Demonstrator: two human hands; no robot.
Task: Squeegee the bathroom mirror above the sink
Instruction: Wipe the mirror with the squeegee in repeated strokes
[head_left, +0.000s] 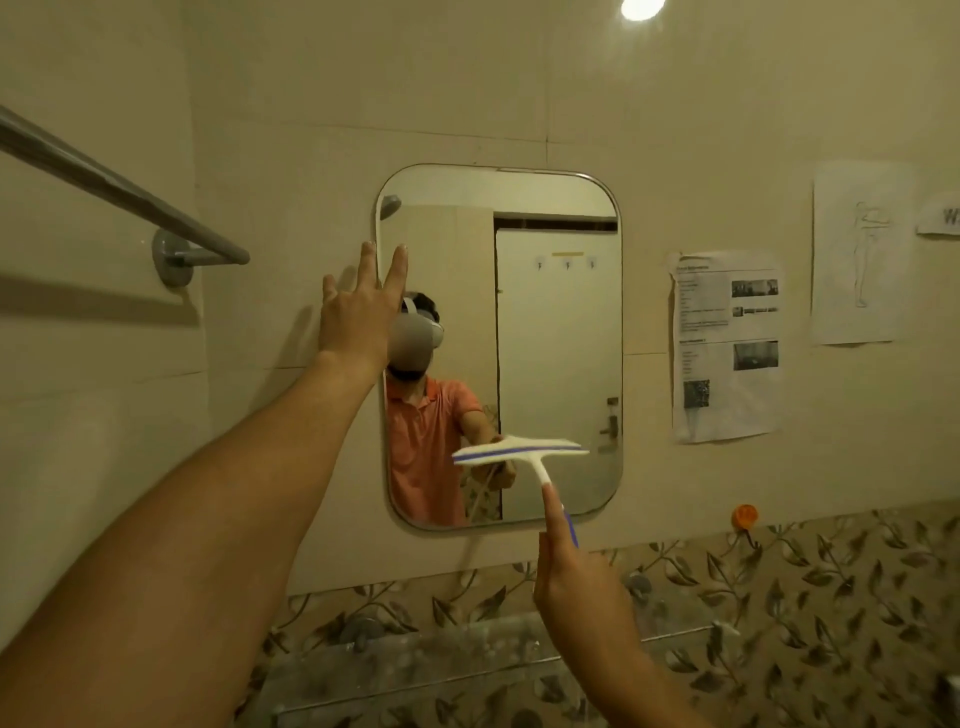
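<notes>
As the left hand spreads its fingers flat over the left edge of the wall mirror, the right hand grips the handle of a white, blue-striped squeegee, forefinger laid along the shaft. The blade lies across the mirror's lower half, tilted slightly. A towel rail runs at left; printed sheets hang at right.

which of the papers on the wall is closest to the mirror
The printed sheet with small photos, just right of the mirror. The line-drawing sheet and the cut-off label hang farther right.
</notes>
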